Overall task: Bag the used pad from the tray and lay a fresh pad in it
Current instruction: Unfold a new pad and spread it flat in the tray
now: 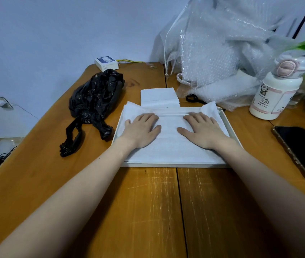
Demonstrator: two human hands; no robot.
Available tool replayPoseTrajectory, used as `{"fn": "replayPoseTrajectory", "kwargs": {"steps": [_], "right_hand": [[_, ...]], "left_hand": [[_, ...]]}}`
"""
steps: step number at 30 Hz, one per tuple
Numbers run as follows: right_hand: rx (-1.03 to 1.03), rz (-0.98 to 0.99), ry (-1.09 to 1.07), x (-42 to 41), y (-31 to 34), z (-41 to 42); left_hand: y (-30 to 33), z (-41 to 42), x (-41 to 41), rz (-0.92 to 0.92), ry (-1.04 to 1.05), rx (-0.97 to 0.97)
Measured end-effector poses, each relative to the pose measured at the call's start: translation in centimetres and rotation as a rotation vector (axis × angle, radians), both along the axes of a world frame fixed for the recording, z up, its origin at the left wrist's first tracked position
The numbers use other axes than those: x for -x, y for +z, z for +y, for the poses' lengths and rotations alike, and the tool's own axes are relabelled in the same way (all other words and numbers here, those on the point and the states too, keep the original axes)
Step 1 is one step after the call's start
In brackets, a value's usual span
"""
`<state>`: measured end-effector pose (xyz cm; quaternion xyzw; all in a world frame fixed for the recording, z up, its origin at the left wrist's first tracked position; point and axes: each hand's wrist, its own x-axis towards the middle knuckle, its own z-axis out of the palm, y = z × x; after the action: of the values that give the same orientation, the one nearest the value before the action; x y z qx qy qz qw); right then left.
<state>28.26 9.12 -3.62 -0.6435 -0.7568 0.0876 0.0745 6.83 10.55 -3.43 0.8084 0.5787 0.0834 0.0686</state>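
Tray [228,125]: white, shallow, on the wooden table [148,202].
Fresh pad [170,146]: white, lying in the tray, far corners still raised.
Left hand [141,130]: flat on the pad, fingers straight, slightly spread.
Right hand [203,130]: flat on the pad, fingers straight.
Black bag [94,101]: tied, left of the tray.
Folded pads [159,97]: just behind the tray.

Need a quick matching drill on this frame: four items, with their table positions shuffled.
Items:
1. black plastic bag
2. phone
3. water bottle
4. folded white pads

Positions:
A. just beyond the tray's far edge
B. left of the tray
C. right table edge, screen dark
D. upright, far right of the tray

Pairs: 1-B, 2-C, 3-D, 4-A
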Motion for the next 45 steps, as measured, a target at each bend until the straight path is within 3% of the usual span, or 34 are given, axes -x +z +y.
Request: {"fn": "replayPoseTrajectory", "kwargs": {"steps": [10, 18, 23, 25, 27, 29, 32, 37, 45], "right_hand": [[-0.01, -0.015, -0.1, -2.1, 0.4, -0.9], [0.059, -0.105, -0.061, -2.4, 0.2, 0.0], [0.131, -0.118, -0.068, -2.4, 0.4, 0.1], [0.079, -0.129, -0.059, -2.2, 0.5, -0.2], [-0.102, -0.177, -0.009, -2.0, 1.0, -0.8], [-0.204, -0.095, 0.065, -1.5, 1.8, -1.9], [-0.051, 0.093, 0.207, -0.3, 2.8, -4.1], [0.136, -0.006, 0.28, 0.5, 3.1, -5.3], [0.168, -0.108, 0.278, 1.5, 3.7, -4.4]], "left_hand": [[-0.1, -0.5, 1.3, -0.006, 0.117, -0.057], [0.1, -0.2, 1.5, 0.017, 0.137, 0.058], [0.5, -0.6, 1.3, 0.141, 0.134, 0.152], [0.8, -0.7, 1.3, 0.167, 0.125, 0.148], [1.2, -1.2, 1.4, 0.177, 0.084, 0.01], [1.8, -2.1, 1.4, 0.101, -0.01, -0.097], [2.8, -3.9, 1.1, 0.011, -0.156, 0.103], [3.2, -4.6, 0.8, 0.148, -0.182, 0.199], [3.8, -4.7, -0.2, 0.22, -0.179, 0.24]]}}
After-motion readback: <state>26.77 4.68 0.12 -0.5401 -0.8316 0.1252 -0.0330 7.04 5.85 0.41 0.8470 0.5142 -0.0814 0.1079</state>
